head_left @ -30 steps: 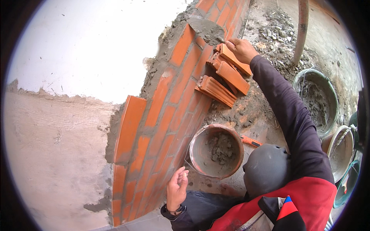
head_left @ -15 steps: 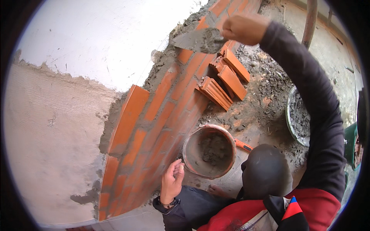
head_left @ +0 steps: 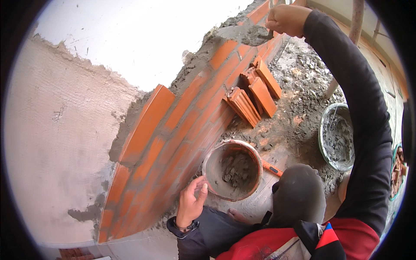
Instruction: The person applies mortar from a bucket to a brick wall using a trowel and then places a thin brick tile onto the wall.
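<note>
My right hand (head_left: pixel 287 18) is raised at the top of the view, shut on a trowel (head_left: pixel 256 35) loaded with grey mortar, held over the top course of the orange brick wall (head_left: pixel 190 117). Wet mortar lies along the wall's top edge (head_left: pixel 203 56). My left hand (head_left: pixel 190 203) rests low against the wall's face, fingers bent, touching the rim of a mortar-filled bucket (head_left: pixel 232 170). It holds nothing that I can see.
Three loose orange bricks (head_left: pixel 255 95) lean at the wall's foot. A grey tub of mortar (head_left: pixel 337 138) stands to the right. An orange-handled tool (head_left: pixel 271 168) lies beside the bucket. Rubble and mortar cover the ground. A pole (head_left: pixel 346 47) rises at upper right.
My right hand has lifted from the loose bricks up to the wall's top with the loaded trowel. The left hand has stayed low by the wall and bucket.
</note>
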Demonstrator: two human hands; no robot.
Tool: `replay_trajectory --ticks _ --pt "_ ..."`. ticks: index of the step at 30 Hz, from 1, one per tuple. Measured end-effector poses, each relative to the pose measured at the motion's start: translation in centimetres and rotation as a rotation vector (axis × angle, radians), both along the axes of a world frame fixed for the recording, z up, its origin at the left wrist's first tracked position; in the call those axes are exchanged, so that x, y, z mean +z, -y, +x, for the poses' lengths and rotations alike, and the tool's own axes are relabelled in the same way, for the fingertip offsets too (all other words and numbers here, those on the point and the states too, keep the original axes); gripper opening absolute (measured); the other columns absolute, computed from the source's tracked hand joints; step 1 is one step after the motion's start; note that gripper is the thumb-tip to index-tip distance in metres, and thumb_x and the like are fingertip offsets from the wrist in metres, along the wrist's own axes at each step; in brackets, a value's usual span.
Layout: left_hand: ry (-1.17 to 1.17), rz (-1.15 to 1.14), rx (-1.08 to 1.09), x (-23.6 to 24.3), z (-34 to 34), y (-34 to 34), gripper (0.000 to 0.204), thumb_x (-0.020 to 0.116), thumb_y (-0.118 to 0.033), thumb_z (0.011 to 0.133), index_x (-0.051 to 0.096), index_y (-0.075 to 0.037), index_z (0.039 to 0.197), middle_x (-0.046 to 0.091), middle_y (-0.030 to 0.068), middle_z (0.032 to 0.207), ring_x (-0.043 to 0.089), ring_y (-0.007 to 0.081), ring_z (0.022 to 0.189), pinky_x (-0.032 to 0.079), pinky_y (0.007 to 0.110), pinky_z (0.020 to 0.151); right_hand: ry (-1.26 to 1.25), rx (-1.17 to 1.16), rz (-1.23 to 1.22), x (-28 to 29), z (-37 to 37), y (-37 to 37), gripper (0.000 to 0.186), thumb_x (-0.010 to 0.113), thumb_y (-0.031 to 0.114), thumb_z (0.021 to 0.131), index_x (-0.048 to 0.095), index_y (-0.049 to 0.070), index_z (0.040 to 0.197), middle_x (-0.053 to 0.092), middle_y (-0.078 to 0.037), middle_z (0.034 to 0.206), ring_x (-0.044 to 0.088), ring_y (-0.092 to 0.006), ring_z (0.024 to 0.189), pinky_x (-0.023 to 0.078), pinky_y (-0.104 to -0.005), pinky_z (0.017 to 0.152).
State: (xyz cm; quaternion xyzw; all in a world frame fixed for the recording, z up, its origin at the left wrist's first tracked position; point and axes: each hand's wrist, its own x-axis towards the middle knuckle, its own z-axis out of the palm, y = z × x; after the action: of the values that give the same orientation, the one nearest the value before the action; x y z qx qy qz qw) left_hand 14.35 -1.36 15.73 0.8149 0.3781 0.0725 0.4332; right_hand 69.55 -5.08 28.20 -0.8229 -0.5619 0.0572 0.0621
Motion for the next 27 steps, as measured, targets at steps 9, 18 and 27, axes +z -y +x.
replay_trajectory --ticks 9,18,27 --pt "0.016 0.000 0.038 0.1 -0.6 0.3 0.046 0.059 -0.035 0.100 0.058 0.003 0.126 0.070 0.0213 0.109 0.068 0.0302 0.106 0.052 0.038 0.093 -0.028 0.347 0.276 -2.2 -5.3 0.5 0.041 0.051 0.027 0.099 0.063 -0.003 0.074 0.051 -0.012 0.055 0.054 -0.0266 0.052 0.047 -0.0401 0.058" --pt "0.013 -0.002 0.025 0.0 -0.2 0.3 0.048 0.059 -0.037 0.100 0.058 0.003 0.126 0.071 0.0211 0.108 0.069 0.0304 0.106 0.052 0.038 0.092 0.024 0.338 0.090 0.0 -12.1 -2.2 0.039 0.052 0.029 0.098 0.067 -0.002 0.079 0.062 -0.018 0.068 0.063 -0.0333 0.066 0.051 -0.0421 0.068" --pt "0.050 0.014 0.012 0.3 -0.6 0.4 0.048 0.060 -0.036 0.099 0.058 0.004 0.126 0.071 0.0200 0.106 0.069 0.0297 0.103 0.052 0.038 0.091 0.196 0.254 0.035 1.7 -12.3 -3.5 0.039 0.052 0.027 0.096 0.071 -0.001 0.078 0.067 -0.017 0.073 0.065 -0.0304 0.067 0.052 -0.0416 0.070"
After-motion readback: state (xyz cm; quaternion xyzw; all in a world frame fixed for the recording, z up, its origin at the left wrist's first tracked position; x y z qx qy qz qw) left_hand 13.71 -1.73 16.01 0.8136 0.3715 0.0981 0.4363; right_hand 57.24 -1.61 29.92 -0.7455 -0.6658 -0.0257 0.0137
